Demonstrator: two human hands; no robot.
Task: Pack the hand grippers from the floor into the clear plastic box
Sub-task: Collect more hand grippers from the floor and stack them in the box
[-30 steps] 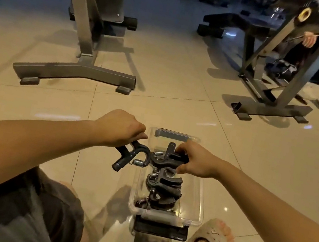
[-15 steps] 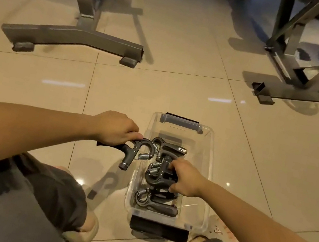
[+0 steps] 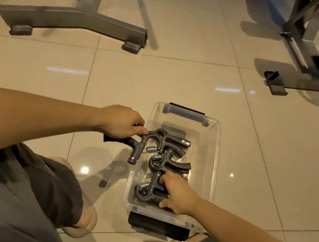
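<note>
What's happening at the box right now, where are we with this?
A person crouches over the clear plastic box on the tiled floor. Their left hand grips a hand gripper by one handle at the box's left edge, not yet laid inside. Their right hand reaches into the near end and holds the nearest gripper. The middle gripper and far gripper already lie in the box.
</note>
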